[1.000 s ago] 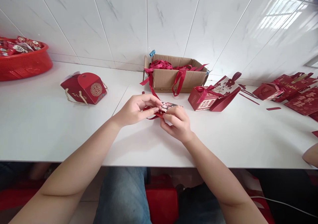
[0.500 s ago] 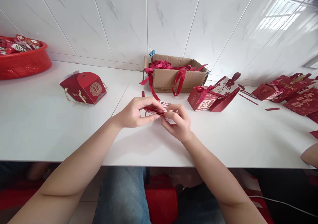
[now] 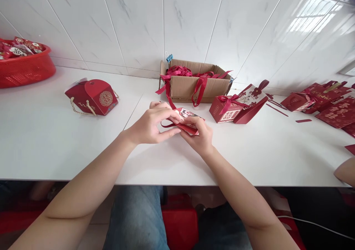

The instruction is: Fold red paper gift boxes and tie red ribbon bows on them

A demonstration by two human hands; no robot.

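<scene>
Between my two hands is a small red gift box (image 3: 186,113) with a printed white picture on its upper side, tilted above the table. My left hand (image 3: 155,122) pinches its left end, where a narrow red strap (image 3: 167,125) loops out. My right hand (image 3: 199,133) grips the near right side, fingers over the printed face and thumb below. Fingers cover part of the box, so its full shape is hidden. Just right of it stand a red box with a ribbon bow (image 3: 227,109) and a tapered red box with a strap handle (image 3: 253,102).
Behind my hands, a cardboard box (image 3: 191,89) holds dark pink ribbons, some hanging over its front. A red box with rope handles (image 3: 93,98) stands left, near a red basket (image 3: 26,71) of packets. Several red boxes (image 3: 337,108) and another person's arm (image 3: 345,171) are at right.
The red gift box has turned between my hands, so more of its printed face shows. My right fingers have shifted onto that face; my left hand has barely moved.
</scene>
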